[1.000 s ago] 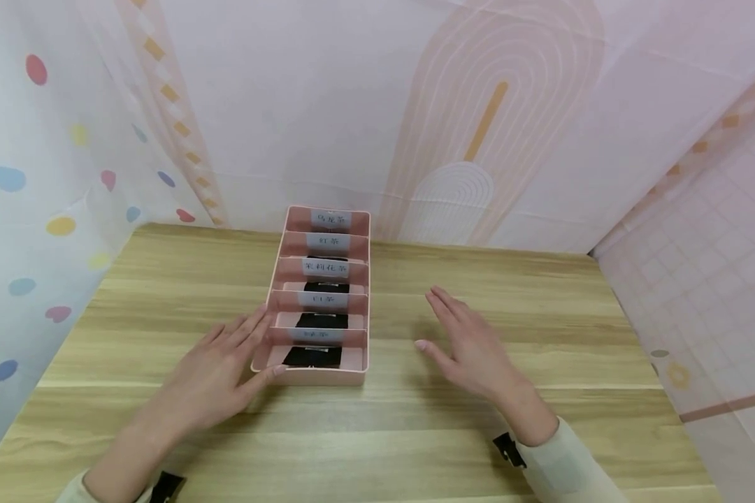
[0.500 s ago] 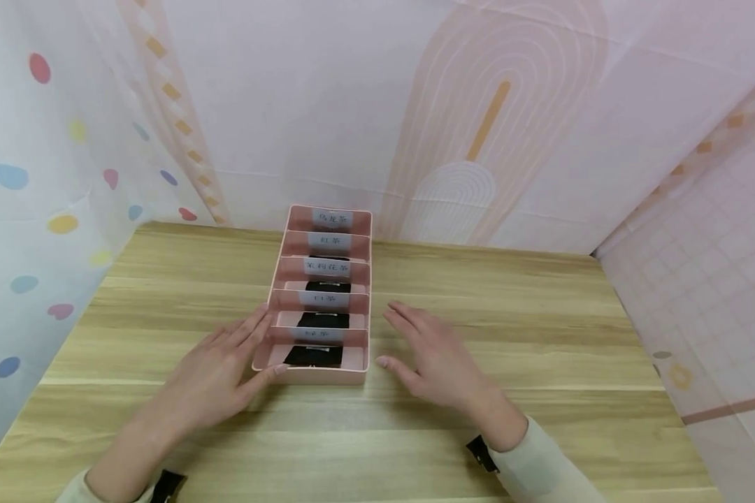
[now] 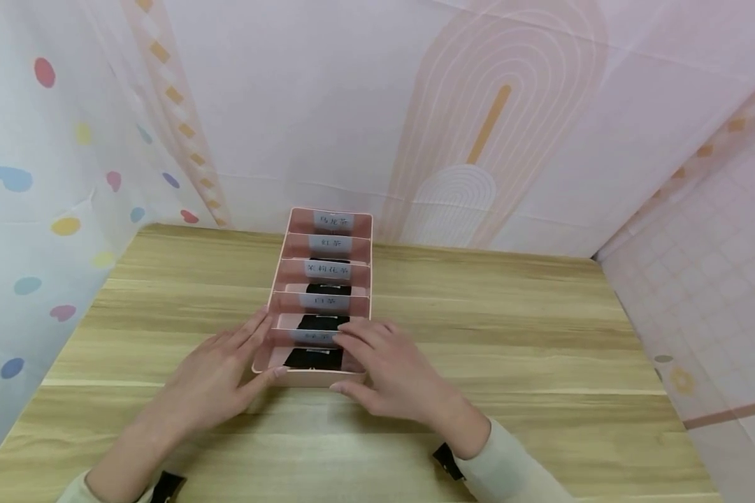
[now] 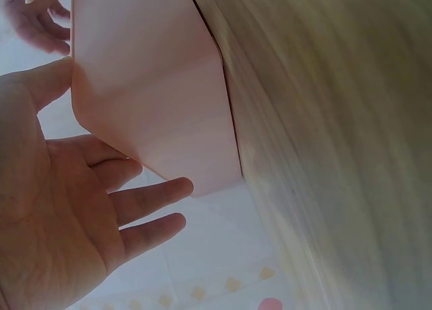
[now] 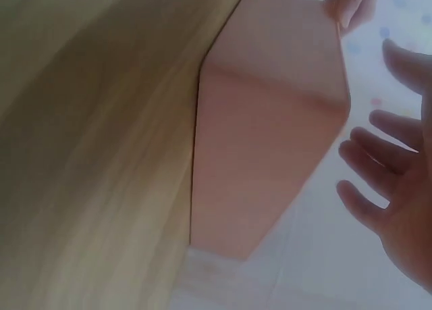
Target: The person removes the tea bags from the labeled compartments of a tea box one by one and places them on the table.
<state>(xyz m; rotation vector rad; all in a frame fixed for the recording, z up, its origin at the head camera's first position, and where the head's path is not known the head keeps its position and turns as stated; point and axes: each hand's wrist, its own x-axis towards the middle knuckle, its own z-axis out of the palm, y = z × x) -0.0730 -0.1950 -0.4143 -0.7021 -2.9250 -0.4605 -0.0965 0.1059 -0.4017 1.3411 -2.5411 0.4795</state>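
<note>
Smooth, rectangular pink box [image 3: 311,379], mid-frame. Left hand [image 3: 210,381], spread, touches its lower-left corner; right hand [image 3: 393,370], loosely spread, hovers over its lower-right.

Box [image 3: 314,378] on table [image 3: 509,335], packets [image 3: 314,359] apparently inside.

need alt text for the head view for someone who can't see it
A pink divided tray sits on a wood-grain table, a person's left hand touching its near left corner, the right hand over its near right corner. Black packets lie in several compartments, and pale labels bear Chinese characters; a pale patterned cloth hangs behind.
</note>
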